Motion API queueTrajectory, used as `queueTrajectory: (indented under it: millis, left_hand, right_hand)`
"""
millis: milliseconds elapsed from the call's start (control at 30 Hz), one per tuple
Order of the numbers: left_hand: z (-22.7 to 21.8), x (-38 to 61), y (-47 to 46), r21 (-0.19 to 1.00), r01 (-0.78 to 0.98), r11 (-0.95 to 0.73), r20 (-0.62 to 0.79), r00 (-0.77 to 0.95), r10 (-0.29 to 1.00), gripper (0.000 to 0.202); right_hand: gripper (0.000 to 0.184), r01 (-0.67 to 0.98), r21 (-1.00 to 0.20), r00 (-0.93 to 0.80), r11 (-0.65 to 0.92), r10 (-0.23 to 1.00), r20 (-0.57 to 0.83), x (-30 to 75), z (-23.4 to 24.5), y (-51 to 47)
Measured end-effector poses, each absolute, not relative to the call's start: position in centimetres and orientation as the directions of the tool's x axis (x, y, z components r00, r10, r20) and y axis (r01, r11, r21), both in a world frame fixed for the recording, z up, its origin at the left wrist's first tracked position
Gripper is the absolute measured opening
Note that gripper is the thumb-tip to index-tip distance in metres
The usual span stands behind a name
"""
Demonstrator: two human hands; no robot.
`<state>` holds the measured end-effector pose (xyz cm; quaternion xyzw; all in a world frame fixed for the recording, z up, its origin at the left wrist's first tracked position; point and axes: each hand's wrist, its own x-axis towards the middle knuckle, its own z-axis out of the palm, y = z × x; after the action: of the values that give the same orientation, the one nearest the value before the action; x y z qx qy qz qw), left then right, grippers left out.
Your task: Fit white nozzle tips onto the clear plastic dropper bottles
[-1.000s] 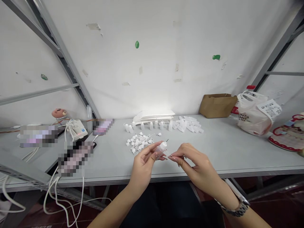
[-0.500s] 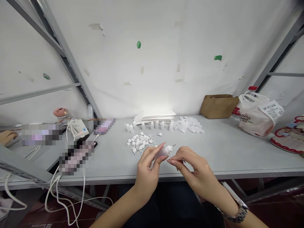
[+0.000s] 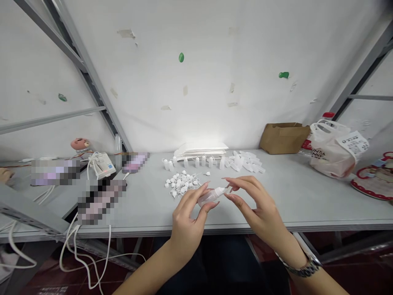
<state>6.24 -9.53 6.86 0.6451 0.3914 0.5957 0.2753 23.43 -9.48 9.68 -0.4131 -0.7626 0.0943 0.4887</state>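
Observation:
My left hand is closed round a small translucent needle-tip squeeze bottle, tilted with its white cap up and to the right. At the bottle's tip is my right hand, thumb and fingers bent round the thin end; what sits between them is too small to make out. Behind my left hand lies a pile of white needle-tip caps, with one loose cap beside it. Farther back several capped bottles stand in a row. To their right is a heap of translucent bottles.
Flat white packages lie against the wall. At right are a brown paper box, a plastic bag and a red-edged mat. Left are phones, a power strip and cables. Another person's hand shows far left.
My right hand has risen from below the bottle to its tip, and its fingers now surround the thin end. The bottle stays in my left hand, a little lower.

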Motion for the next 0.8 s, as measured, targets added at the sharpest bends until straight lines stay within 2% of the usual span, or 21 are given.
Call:
queueTrajectory:
  millis: [233,367,533,800]
  left_hand:
    - [7.2,5.9,-9.6,0.912,0.084,-0.401,0.398,0.048,0.916,0.033]
    - [6.9,5.9,-9.6,0.891,0.106,-0.441,0.439,0.036,0.898,0.033]
    - [6.9,5.9,-9.4,0.861,0.156,-0.483,0.486,0.022,0.874,0.033]
    - [7.7,5.8,-9.4,0.898,0.094,-0.430,0.423,0.084,0.902,0.024]
  right_hand:
    - [0.019,0.434,-0.655,-0.202,0.618,0.776,0.598,23.4,9.6,-9.0]
    - [0.010,0.387,-0.733,-0.246,0.560,0.829,0.503,23.3,9.8,-9.0]
    - [0.014,0.357,-0.800,-0.334,0.482,0.866,0.372,23.3,9.6,-8.7]
    - [0.015,0.064,-0.971,-0.479,0.231,0.860,0.174,23.5,9.4,-7.7]
